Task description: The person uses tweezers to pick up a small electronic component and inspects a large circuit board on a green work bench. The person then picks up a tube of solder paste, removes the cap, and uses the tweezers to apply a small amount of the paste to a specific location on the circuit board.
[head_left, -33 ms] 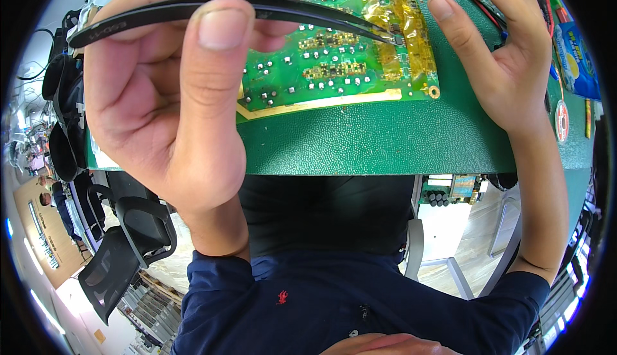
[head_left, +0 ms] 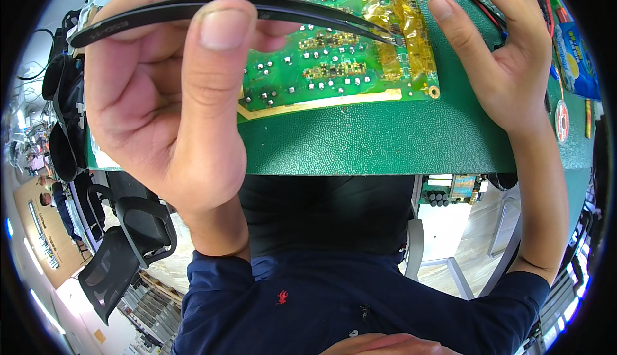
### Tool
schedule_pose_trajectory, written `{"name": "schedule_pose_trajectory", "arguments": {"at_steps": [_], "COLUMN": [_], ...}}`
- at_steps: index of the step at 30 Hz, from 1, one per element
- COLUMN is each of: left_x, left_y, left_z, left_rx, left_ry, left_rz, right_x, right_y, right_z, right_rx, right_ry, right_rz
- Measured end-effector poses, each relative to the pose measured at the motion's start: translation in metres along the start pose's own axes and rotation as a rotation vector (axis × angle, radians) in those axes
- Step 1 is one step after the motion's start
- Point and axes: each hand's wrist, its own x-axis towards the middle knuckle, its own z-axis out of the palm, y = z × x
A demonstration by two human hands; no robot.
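Green bench (head_left: 347, 140) bore your board (head_left: 340, 59) flat; your left hand (head_left: 164, 98) pinched tweezers (head_left: 277, 6) so they reached across to its tape (head_left: 418, 30); your right hand (head_left: 501, 66) was spread beside it.

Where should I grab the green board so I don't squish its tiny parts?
Probably hold the green board by its near edge, coming from the near side: a gold strip runs along there, while tiny parts crowd farther in.

The tweezers (head_left: 173, 11) look smooth, the circuit board (head_left: 334, 53) and tape (head_left: 418, 27) glossy, the mat (head_left: 360, 136) rough and pebbled.
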Motion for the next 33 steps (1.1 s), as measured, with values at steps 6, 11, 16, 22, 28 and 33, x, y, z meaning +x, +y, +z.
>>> {"name": "schedule_pose_trajectory", "arguments": {"at_steps": [6, 11, 16, 22, 28, 33], "left_x": [0.000, 0.001, 0.004, 0.004, 0.000, 0.001], "left_y": [-0.002, -0.002, 0.003, 0.001, 0.000, 0.000], "left_z": [-0.002, -0.003, 0.006, 0.009, -0.001, -0.001], "left_rx": [-0.003, -0.009, -0.020, -0.083, 0.018, 0.020], "left_ry": [-0.005, -0.002, -0.043, -0.016, -0.011, -0.015], "left_rz": [0.003, 0.014, 0.051, 0.051, 0.010, 0.012], "right_x": [0.000, 0.000, 0.000, -0.001, 0.000, 0.000], "right_y": [-0.002, 0.001, 0.002, 0.003, 0.002, 0.001], "right_z": [0.003, 0.001, 0.002, 0.001, 0.001, 0.002], "right_rx": [0.015, 0.040, 0.060, 0.052, 0.056, 0.069], "right_ry": [0.026, 0.002, 0.012, 0.001, 0.003, 0.009], "right_rz": [0.006, 0.003, -0.002, 0.000, -0.004, 0.003]}}
